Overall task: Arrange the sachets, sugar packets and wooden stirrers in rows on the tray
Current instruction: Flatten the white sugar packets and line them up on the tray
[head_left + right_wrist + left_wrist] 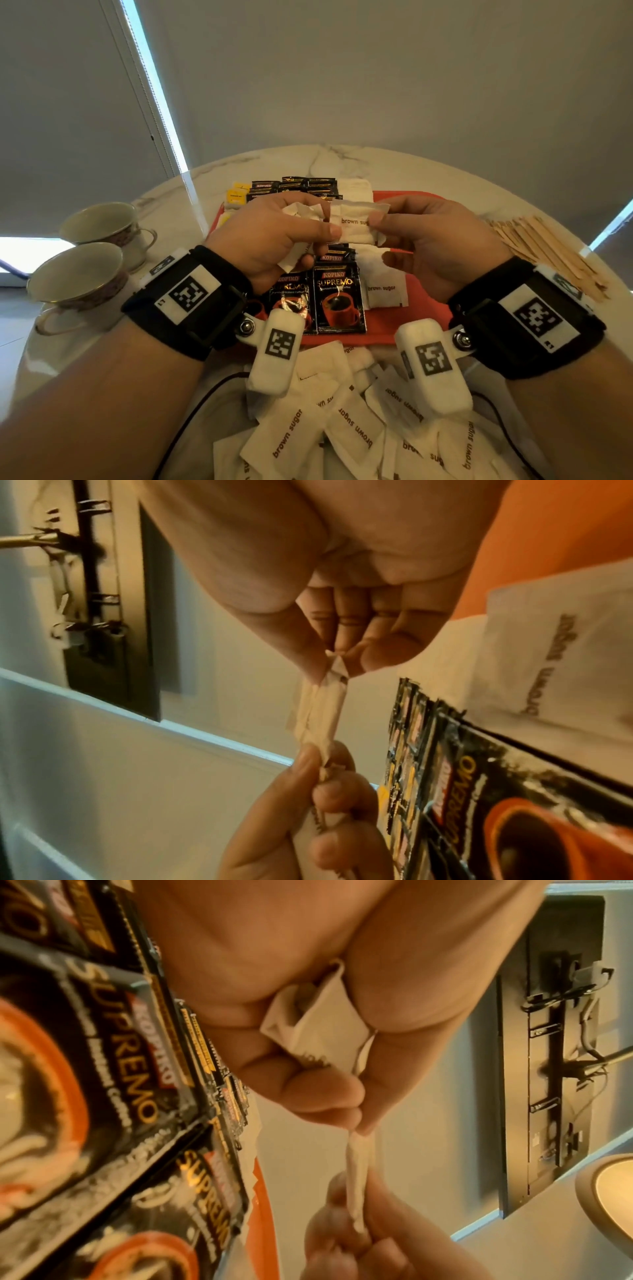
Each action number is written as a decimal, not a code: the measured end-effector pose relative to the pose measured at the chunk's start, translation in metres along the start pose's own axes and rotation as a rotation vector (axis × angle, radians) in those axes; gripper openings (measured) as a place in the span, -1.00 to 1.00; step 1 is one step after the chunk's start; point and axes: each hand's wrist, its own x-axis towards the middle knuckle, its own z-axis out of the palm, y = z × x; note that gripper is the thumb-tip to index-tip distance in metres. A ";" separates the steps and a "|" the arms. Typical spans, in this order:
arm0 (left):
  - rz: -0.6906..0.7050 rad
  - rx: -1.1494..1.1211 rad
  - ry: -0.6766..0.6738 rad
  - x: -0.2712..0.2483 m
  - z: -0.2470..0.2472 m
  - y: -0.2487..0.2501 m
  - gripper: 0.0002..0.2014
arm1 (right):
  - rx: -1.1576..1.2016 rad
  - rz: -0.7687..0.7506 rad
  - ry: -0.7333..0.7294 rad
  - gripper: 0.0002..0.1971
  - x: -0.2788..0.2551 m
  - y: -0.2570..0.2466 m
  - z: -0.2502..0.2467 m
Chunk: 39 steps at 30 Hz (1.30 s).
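Note:
Above the red tray (424,301) both hands hold one white brown sugar packet (356,222) level. My left hand (284,233) pinches its left end and also grips a bunch of other sugar packets (301,210) in the palm (318,1026). My right hand (421,233) pinches the packet's right end (325,704) between thumb and fingers. On the tray lie rows of black coffee sachets (339,298) with a row of sugar packets (385,287) beside them. Wooden stirrers (548,250) lie in a pile on the table to the right.
A heap of loose brown sugar packets (342,421) covers the table near me. Two teacups (102,226) stand at the left of the round marble table (342,161). Yellow sachets (236,195) lie at the tray's far left. Cables run under my wrists.

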 end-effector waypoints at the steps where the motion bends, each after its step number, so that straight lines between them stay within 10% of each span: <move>1: -0.003 -0.002 0.008 0.000 0.000 0.000 -0.78 | -0.015 0.025 0.021 -0.94 -0.001 0.001 -0.004; 11: 0.016 -0.055 0.081 0.003 -0.007 0.006 -0.89 | -0.264 0.289 0.092 -0.90 -0.027 0.022 -0.035; 39: 0.004 -0.107 0.087 0.000 -0.007 0.011 -0.88 | -0.252 0.128 0.153 -0.93 -0.030 0.027 -0.033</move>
